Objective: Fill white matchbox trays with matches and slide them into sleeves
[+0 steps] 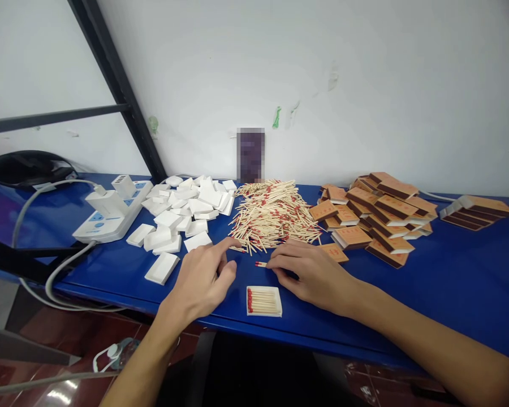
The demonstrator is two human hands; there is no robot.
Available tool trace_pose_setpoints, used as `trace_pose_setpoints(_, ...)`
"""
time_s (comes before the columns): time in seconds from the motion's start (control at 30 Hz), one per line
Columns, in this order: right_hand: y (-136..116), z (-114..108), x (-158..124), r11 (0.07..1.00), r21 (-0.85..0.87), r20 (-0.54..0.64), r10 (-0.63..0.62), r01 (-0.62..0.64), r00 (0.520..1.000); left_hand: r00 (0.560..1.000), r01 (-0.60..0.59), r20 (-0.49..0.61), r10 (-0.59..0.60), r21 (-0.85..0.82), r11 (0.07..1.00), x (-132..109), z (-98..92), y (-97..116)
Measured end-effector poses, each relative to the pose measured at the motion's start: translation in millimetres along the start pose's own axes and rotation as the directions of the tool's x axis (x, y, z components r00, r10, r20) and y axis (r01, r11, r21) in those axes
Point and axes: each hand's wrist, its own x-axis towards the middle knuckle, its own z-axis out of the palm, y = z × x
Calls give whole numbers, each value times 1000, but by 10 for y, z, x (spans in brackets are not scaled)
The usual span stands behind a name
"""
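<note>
My right hand (309, 274) is closed around a couple of matches (261, 264), their red heads poking out to the left of the fingertips. With the index finger stretched out and the thumb apart, my left hand (203, 277) reaches to the near left edge of a heap of loose red-headed matches (275, 217); nothing shows in its grip. Between the hands, close to the table's front edge, lies a white matchbox tray (280, 310). A row of matches rests in it, heads to the left.
Left of the heap are piled white trays (163, 268); orange-brown matchbox sleeves (392, 206) are stacked on the right. A power strip (110, 220) with cables sits at far left beside a black metal frame (119, 85). A wall (322, 85) rises behind the blue table (449, 282).
</note>
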Motion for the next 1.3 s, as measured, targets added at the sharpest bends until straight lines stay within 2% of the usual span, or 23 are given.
trace_pose_setpoints(0.13,-23,24,-1,999,34,-3,27,-27,1000,997,73,-20,-72,43,996,29,19,75)
trace_pose_setpoints(0.27,-44,43,-2,996,10,-22,90,-90,996,1000,-2,-27,4,47,999,26,43,80)
trace_pose_setpoints(0.37,-44,44,-8,996,-24,-15,91,-92,996,999,-42,-23,43,67,997,16,48,70)
trace_pose_setpoints(0.57,-40,39,-3,995,-4,-21,96,-96,995,993,74,-102,-53,212,975,32,66,59)
trace_pose_setpoints(0.77,-46,33,-4,997,1,-4,78,-78,997,991,124,-94,-99,311,942,55,90,50)
trace_pose_setpoints(1.03,-64,19,6,991,-62,-9,117,-118,993,998,65,-10,-66,358,931,60,92,64)
trace_pose_setpoints(1.13,-70,5,11,993,-52,3,110,-110,994,999,27,30,-38,316,949,52,92,53)
trace_pose_setpoints(1.3,-71,2,5,995,-25,24,93,-92,995,988,-119,120,98,184,976,29,97,46)
